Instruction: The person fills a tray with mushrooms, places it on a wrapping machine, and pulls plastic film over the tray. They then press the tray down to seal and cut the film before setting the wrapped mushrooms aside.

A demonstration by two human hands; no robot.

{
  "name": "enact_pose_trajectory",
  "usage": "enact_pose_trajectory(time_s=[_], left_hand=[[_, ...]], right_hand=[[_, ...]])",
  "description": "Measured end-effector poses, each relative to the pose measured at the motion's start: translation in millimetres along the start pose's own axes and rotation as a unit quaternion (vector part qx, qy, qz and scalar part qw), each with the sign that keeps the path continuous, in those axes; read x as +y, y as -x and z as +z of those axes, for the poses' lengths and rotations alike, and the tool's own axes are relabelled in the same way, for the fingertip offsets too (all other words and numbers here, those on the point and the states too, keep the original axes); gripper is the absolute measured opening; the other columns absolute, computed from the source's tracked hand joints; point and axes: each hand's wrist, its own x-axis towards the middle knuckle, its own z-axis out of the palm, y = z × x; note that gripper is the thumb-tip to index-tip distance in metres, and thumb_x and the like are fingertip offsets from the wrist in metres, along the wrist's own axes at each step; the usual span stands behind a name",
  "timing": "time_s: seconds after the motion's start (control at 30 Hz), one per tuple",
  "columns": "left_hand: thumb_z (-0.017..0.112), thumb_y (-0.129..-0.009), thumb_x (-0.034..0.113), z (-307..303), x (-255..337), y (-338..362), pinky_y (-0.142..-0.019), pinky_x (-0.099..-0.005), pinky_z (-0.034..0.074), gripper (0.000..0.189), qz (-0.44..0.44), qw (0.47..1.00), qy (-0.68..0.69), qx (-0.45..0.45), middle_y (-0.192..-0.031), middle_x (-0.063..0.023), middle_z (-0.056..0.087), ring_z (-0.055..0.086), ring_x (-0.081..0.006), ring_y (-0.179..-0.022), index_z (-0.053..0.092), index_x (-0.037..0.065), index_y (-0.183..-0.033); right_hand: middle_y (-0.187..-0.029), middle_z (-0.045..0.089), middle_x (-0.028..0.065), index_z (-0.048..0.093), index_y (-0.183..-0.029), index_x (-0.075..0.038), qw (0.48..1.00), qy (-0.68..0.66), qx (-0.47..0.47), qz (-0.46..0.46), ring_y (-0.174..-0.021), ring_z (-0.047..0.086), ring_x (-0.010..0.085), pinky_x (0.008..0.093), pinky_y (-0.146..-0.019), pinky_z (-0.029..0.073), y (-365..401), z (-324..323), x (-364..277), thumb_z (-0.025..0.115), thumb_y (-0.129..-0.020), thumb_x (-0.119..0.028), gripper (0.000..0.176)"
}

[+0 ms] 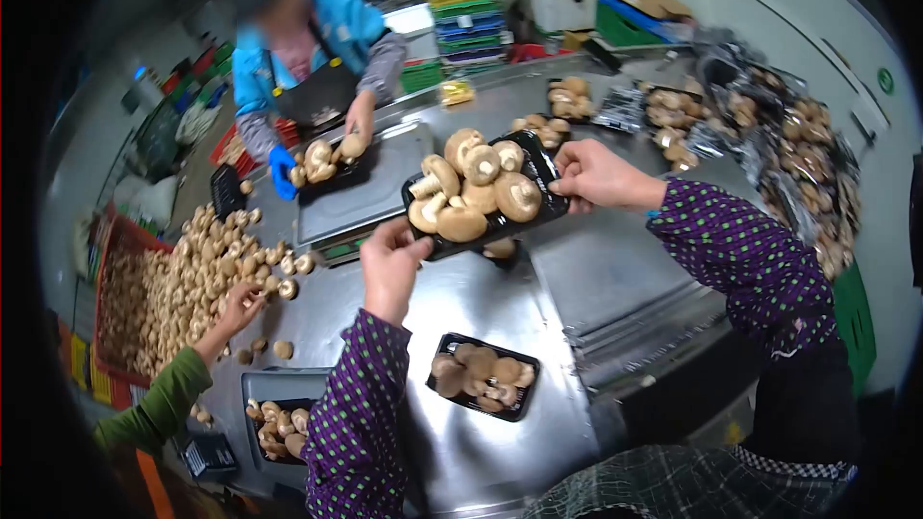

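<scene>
A black plastic tray (530, 150) heaped with large pale brown mushrooms (481, 194) is held up over the steel table, tilted, between my two hands. My left hand (389, 264) pinches its near left corner with thumb and fingers. At the far right end, my right hand (594, 176) grips the tray's edge. Below them on the table lies a second black tray (525, 411) filled with mushrooms (486, 377). Part of another mushroom (500, 248) shows just beneath the raised tray, mostly hidden by it.
Across the table a co-worker (312, 67) handles a mushroom tray. At left, another person's hand (242, 305) reaches to a mushroom pile (216, 255) spilling from a red crate (108, 327). Bagged mushroom trays (803, 149) heap up at right. Coloured crates (461, 0) are stacked behind.
</scene>
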Motion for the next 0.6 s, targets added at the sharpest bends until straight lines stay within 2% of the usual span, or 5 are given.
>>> enact_pose_trajectory(time_s=[0.2,0.4,0.47,0.5,0.6], left_hand=[[0.066,-0.069,-0.002,137,-1,77,-0.051,-0.0212,0.039,0.031,-0.048,0.988,0.017,-0.145,-0.064,0.0036,0.05,0.046,-0.0057,-0.056,0.059,-0.009,-0.099],[0.07,-0.066,0.012,223,-10,112,-0.063,-0.0297,0.048,0.038,0.005,0.968,-0.178,-0.175,-0.069,-0.0107,0.063,0.061,-0.0171,-0.067,0.061,-0.009,-0.096],[0.07,-0.071,0.009,224,2,111,-0.062,-0.0245,0.047,0.044,-0.008,0.955,-0.203,-0.218,-0.078,-0.0073,0.062,0.057,-0.0123,-0.067,0.055,-0.011,-0.108],[0.072,-0.071,0.015,228,28,119,-0.07,-0.0285,0.049,0.049,-0.058,0.967,-0.169,-0.182,-0.088,-0.0126,0.063,0.059,-0.016,-0.077,0.055,-0.011,-0.109],[0.077,-0.068,0.027,253,35,118,-0.095,-0.0333,0.04,0.082,0.094,0.956,-0.253,-0.113,-0.127,-0.0217,0.044,0.044,-0.0256,-0.118,0.036,-0.006,-0.131]], right_hand=[[-0.065,0.059,0.0062,0.051,-0.086,0.005,0.996,0.012,0.041,0.08,-0.053,0.06,0.0108,0.0227,-0.043,0.046,131,-93,79,0.059,-0.081,-0.005,0.013],[-0.063,0.06,0.0104,0.053,-0.083,0.005,0.991,0.059,0.051,0.106,-0.056,0.063,0.0174,0.0286,-0.047,0.048,185,-155,149,0.063,-0.079,-0.014,0.022],[-0.069,0.062,0.0151,0.059,-0.085,0.002,0.934,0.348,0.069,-0.044,-0.065,0.064,0.027,0.0364,-0.058,0.05,174,-181,160,0.064,-0.077,-0.031,0.035],[-0.076,0.064,0.0162,0.063,-0.088,-0.002,0.931,0.345,0.111,-0.038,-0.075,0.063,0.0328,0.0406,-0.069,0.049,167,-186,155,0.061,-0.076,-0.046,0.045],[-0.111,0.057,0.019,0.052,-0.117,-0.003,0.918,0.287,0.178,-0.209,-0.102,0.056,0.0314,0.0395,-0.086,0.046,121,-163,162,0.052,-0.084,-0.049,0.057]])
